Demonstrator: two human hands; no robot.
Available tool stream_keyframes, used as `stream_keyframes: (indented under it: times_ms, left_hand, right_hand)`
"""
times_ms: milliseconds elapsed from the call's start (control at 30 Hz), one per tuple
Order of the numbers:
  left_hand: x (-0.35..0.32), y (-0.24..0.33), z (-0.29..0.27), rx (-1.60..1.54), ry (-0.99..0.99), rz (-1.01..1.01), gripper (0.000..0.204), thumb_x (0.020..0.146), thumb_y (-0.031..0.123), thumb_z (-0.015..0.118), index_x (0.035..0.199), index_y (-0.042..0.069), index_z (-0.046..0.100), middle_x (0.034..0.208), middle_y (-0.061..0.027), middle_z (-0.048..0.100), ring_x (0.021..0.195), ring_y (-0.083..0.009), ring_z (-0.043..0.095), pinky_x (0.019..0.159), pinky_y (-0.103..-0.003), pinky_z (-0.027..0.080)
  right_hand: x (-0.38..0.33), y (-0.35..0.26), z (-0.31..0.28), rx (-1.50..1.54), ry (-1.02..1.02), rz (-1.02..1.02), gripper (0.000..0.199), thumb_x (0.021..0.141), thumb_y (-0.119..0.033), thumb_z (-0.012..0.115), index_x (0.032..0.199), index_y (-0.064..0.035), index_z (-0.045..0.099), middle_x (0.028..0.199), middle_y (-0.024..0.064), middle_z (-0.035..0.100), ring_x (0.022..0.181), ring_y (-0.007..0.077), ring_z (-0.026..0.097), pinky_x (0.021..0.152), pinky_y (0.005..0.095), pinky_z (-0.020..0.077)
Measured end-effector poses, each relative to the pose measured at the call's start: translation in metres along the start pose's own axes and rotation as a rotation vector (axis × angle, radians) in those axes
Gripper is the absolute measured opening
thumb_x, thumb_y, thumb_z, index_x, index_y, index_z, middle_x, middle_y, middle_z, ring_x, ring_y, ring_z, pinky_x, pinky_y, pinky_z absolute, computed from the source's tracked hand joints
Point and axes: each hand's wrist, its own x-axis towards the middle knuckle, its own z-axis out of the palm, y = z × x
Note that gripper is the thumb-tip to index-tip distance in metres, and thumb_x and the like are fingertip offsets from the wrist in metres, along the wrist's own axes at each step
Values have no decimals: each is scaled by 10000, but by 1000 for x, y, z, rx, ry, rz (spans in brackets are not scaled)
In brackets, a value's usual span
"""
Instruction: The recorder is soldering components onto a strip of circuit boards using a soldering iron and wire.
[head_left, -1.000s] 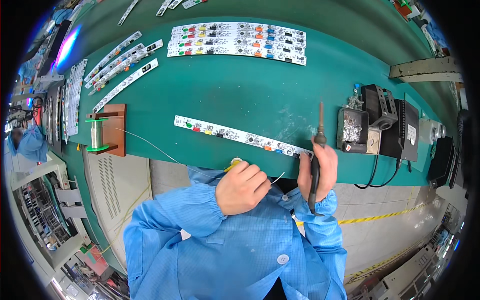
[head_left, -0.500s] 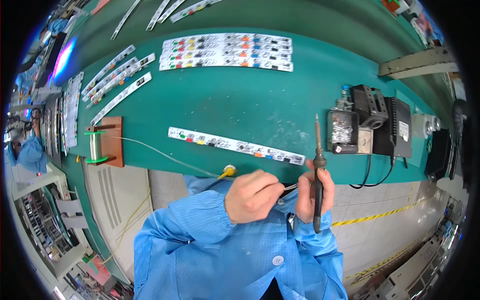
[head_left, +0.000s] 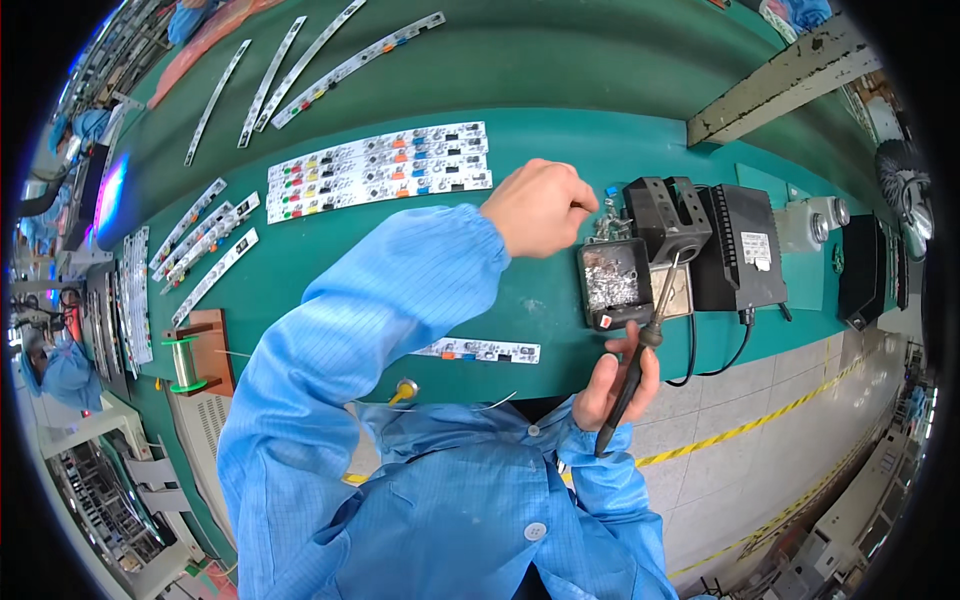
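R hand (head_left: 618, 385) has its grip wrapped round the soldering iron (head_left: 633, 368), tip at the tip-cleaner tray (head_left: 613, 283) near the counter's right front edge. L hand (head_left: 540, 207) reaches past it, fingers pinched together; can't tell on what. LED strip board (head_left: 480, 350) lies at the front edge, untouched for now, so soldering looks paused, w/ more boards queued.

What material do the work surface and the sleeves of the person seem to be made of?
Work surface: probably a rubber or vinyl mat, matte green, smooth with only soft reflections. Sleeves: thin woven fabric, light blue, judging by its folds and faint grid pattern; likely a synthetic work coat.
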Motion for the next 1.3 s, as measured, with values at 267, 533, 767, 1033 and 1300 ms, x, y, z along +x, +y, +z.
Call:
stream_keyframes:
  times_ms: [267,533,767,1033,1300]
  left_hand:
    - [31,-6,20,71,-210,-59,208,772,74,634,960,58,723,979,-117,663,922,-307,639,806,-405,509]
    - [30,-2,22,176,-209,-35,206,722,103,658,920,103,714,981,-92,635,949,-286,623,815,-404,481]
    - [30,-9,19,93,-159,15,132,718,82,641,829,13,659,862,-107,649,796,-275,644,704,-378,512]
    - [33,-12,21,-195,-109,-43,54,692,11,630,742,-7,636,611,-37,595,559,-82,558,518,-251,461]
    - [36,-15,18,-329,-138,-125,56,693,15,622,718,-4,669,697,-90,670,629,-173,630,603,-315,513]
  right_hand:
    - [3,-3,-2,-28,-57,-1,493,914,-40,525,1378,-59,361,1279,299,524,909,226,552,839,389,472]
    - [4,-3,-1,-20,-46,-5,495,904,-43,544,1368,-51,371,1265,301,532,896,232,567,828,385,478]
    - [5,-5,-1,-33,-51,4,498,899,-40,561,1362,-51,377,1256,294,540,892,226,569,842,380,475]
    - [5,-4,-1,-8,-49,12,492,897,-27,561,1356,-49,386,1262,282,542,905,226,572,852,380,473]
    - [6,-4,0,-6,-51,8,495,892,-7,557,1354,-42,383,1260,279,548,915,231,573,850,381,476]
